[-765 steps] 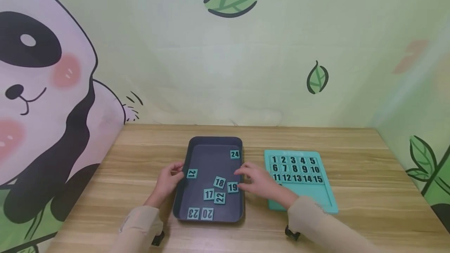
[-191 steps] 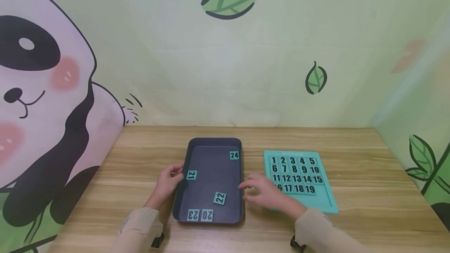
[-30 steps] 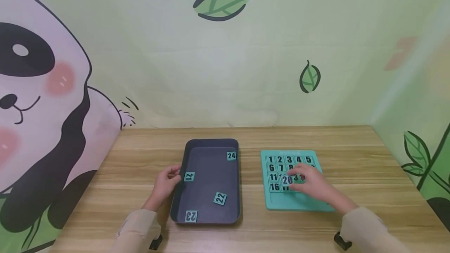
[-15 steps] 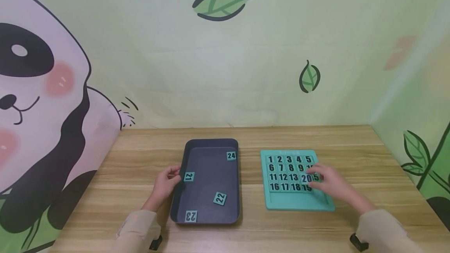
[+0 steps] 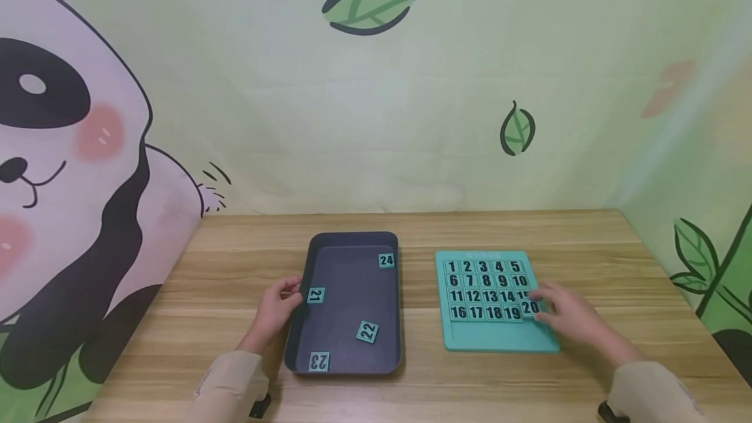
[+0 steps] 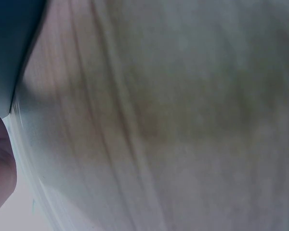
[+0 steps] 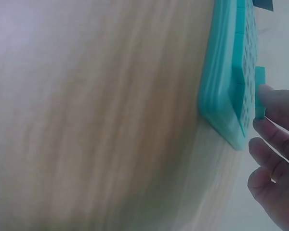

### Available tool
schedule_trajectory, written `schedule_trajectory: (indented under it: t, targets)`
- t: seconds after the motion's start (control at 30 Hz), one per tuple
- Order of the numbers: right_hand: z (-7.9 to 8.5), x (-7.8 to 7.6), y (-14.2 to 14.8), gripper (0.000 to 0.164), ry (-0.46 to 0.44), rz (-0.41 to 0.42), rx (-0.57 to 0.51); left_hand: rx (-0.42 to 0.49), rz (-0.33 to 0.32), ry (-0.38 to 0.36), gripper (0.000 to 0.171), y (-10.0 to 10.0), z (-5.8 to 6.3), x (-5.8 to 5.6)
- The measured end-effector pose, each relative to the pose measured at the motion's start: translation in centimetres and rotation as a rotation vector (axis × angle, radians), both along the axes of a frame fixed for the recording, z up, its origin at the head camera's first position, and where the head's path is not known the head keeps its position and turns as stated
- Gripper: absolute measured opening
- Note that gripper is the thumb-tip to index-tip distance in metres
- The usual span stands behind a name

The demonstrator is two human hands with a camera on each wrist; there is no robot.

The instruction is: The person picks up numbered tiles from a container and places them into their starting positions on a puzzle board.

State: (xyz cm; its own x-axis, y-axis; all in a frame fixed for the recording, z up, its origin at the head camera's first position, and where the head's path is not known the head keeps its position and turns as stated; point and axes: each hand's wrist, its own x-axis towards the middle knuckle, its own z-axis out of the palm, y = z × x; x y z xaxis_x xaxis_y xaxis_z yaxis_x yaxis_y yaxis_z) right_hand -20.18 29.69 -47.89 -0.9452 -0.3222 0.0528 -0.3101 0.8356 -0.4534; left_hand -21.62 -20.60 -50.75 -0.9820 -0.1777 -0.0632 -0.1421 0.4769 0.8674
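My right hand [image 5: 566, 312] pinches the number tile marked 20 [image 5: 530, 307] between thumb and fingers. The tile sits over the right end of the fourth row of the turquoise number board [image 5: 499, 338], just right of tile 19. In the right wrist view that tile [image 7: 260, 91] shows edge-on, raised a little over the board's face. Rows 1 to 19 lie in order in the board, with 15 partly covered by a fingertip. At the left, my left hand [image 5: 275, 312] grips the left rim of the dark tray [image 5: 346, 266], thumb at the edge.
Loose in the tray lie tile 21 [image 5: 316, 296], turned sideways, tile 22 [image 5: 367, 331], tilted, tile 23 [image 5: 319, 362], upside down, and tile 24 [image 5: 386, 260] near the right wall. A wooden table [image 5: 420, 318] bears both, with a printed backdrop [image 5: 282, 116] behind.
Over the last second my right hand has carried tile 20 rightward across the board to the fourth row's end. Earlier, tiles 17, 18 and 19 moved from tray to board. The left hand stays.
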Motion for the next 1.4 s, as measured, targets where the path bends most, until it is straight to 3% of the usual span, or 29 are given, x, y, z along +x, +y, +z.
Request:
schedule_trajectory:
  t: [0.27,0.57,0.87,1.1,1.4]
  targets:
    - [-0.9,0.3,-0.1,0.034,-0.034,-0.044,0.060,-0.006,-0.001,-0.002,0.036,0.0,0.0,0.0]
    - [-1.6,0.0,-0.2,0.033,0.020,-0.059,0.101,-0.013,-0.002,0.012,0.037,0.0,-0.1,0.0]
    - [-0.7,-0.2,-0.7,0.042,0.001,-0.067,0.072,0.000,-0.005,0.013,0.036,-0.1,-0.2,0.0]
    - [1.0,-0.8,-3.0,0.037,0.055,0.010,-0.010,0.010,-0.005,0.003,0.036,-0.1,-0.1,-0.1]
    - [1.1,-1.4,-7.3,0.033,0.070,0.106,-0.043,0.010,0.000,0.014,0.036,0.0,-0.1,0.0]
